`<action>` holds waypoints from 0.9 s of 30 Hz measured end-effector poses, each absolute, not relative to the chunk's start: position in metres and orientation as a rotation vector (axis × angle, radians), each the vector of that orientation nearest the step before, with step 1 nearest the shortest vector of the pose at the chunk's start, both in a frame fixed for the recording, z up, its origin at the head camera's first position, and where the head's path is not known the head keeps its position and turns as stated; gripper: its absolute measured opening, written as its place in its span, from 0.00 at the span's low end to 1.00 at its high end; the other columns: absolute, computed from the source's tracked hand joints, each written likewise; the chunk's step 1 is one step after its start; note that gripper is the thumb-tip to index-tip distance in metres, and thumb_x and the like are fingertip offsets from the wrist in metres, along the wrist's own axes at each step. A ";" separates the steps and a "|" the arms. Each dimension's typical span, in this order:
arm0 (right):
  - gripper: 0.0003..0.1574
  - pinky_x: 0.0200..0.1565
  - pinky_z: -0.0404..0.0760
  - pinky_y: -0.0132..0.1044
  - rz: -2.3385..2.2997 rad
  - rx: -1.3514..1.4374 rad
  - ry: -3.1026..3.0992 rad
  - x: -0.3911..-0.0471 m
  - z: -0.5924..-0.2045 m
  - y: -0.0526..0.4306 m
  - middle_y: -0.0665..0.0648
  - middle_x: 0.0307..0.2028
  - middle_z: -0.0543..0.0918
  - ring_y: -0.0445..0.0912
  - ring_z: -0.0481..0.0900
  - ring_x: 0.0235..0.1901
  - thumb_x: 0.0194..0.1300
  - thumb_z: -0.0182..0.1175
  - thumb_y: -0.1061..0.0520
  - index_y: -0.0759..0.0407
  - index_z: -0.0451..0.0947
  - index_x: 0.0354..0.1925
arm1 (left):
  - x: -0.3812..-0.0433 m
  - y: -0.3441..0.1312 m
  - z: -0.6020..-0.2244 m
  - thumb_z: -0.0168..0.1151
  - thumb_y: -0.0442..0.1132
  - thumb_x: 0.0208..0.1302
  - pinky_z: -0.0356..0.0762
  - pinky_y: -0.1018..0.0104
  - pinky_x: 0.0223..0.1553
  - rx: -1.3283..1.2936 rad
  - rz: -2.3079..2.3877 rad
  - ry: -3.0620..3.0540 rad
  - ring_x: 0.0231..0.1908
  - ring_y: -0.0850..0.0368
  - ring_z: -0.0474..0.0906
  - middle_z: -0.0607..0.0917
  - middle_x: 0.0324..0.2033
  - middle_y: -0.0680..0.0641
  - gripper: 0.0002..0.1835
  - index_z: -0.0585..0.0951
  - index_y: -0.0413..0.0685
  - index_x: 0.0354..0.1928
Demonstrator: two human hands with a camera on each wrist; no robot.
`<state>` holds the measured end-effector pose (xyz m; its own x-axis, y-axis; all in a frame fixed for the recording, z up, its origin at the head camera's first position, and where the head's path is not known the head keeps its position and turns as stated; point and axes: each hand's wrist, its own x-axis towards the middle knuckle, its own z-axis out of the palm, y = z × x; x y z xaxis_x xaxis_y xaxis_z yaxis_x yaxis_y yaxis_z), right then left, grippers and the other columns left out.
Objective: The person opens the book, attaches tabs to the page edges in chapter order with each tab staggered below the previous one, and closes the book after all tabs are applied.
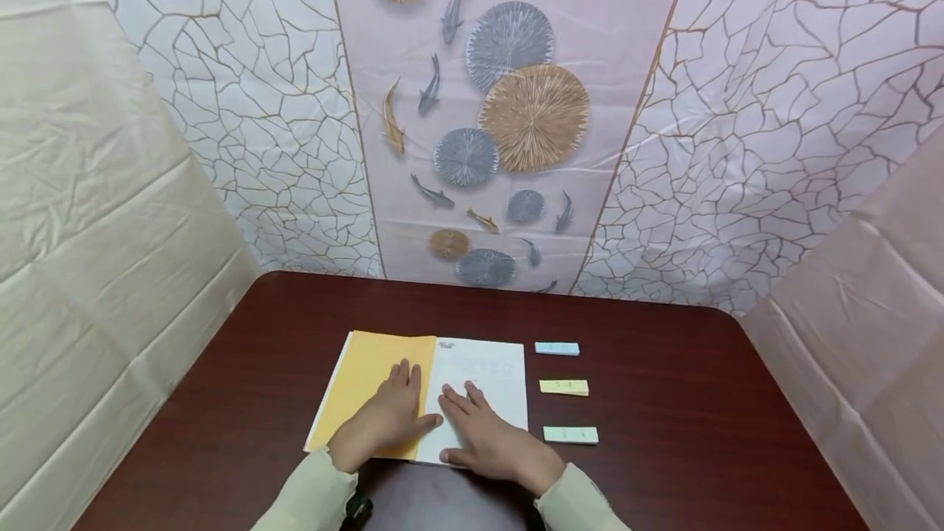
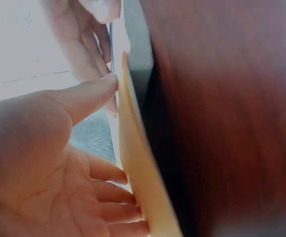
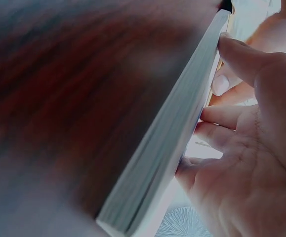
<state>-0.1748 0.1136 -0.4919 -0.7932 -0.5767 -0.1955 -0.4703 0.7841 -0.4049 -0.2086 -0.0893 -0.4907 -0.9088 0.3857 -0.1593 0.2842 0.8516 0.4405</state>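
Note:
An open book lies on the dark red-brown table [image 1: 642,400], its left side a yellow page [image 1: 376,359] and its right side a white page [image 1: 496,363]. My left hand [image 1: 391,410] rests on the yellow page with fingers extended, its thumb reaching over the white page near the fold. On the white page my right hand [image 1: 487,437] presses with straight fingers pointing up the page. The left wrist view shows the yellow sheet [image 2: 138,153] under the left fingertips. In the right wrist view, the thick block of page edges [image 3: 175,118] stands beside the right hand [image 3: 261,138].
To the right of the book, three small paper strips lie in a column: a blue one [image 1: 556,348], a yellow one [image 1: 564,387] and a pale green one [image 1: 571,435]. A patterned curtain [image 1: 479,105] hangs behind the table, with plain cloth at both sides.

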 end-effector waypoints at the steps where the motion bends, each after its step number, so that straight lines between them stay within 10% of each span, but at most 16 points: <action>1: 0.51 0.78 0.58 0.56 -0.486 -0.805 2.669 -0.175 -0.492 0.114 0.55 0.83 0.56 0.61 0.46 0.83 0.74 0.66 0.41 0.58 0.58 0.82 | -0.208 -0.089 -0.492 0.71 0.53 0.70 0.60 0.35 0.74 0.520 0.620 2.790 0.78 0.24 0.52 0.55 0.76 0.19 0.50 0.60 0.20 0.75; 14: 0.52 0.74 0.65 0.60 -0.672 -0.701 2.880 -0.197 -0.485 0.135 0.75 0.75 0.64 0.68 0.61 0.76 0.71 0.70 0.46 0.73 0.60 0.77 | -0.214 -0.082 -0.492 0.72 0.52 0.69 0.57 0.36 0.76 0.427 0.581 2.759 0.79 0.27 0.50 0.55 0.77 0.21 0.51 0.59 0.21 0.76; 19: 0.61 0.66 0.75 0.54 -0.502 -0.472 2.999 -0.238 -0.481 0.156 0.70 0.64 0.73 0.61 0.69 0.65 0.60 0.78 0.38 0.72 0.65 0.75 | -0.217 -0.078 -0.488 0.71 0.54 0.70 0.58 0.37 0.76 0.406 0.511 2.745 0.80 0.29 0.49 0.54 0.78 0.23 0.52 0.58 0.23 0.77; 27: 0.58 0.69 0.68 0.62 -0.309 -0.493 2.950 -0.268 -0.486 0.173 0.68 0.72 0.68 0.65 0.63 0.71 0.61 0.76 0.34 0.66 0.69 0.75 | -0.216 -0.077 -0.488 0.71 0.55 0.70 0.60 0.37 0.75 0.374 0.466 2.738 0.80 0.29 0.50 0.55 0.78 0.23 0.51 0.58 0.23 0.77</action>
<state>-0.2680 0.1729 -0.4865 -0.9373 -0.3342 -0.0986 -0.3066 0.9254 -0.2227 -0.2163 -0.0766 -0.4875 -0.9084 0.3086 -0.2822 0.1978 0.9117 0.3602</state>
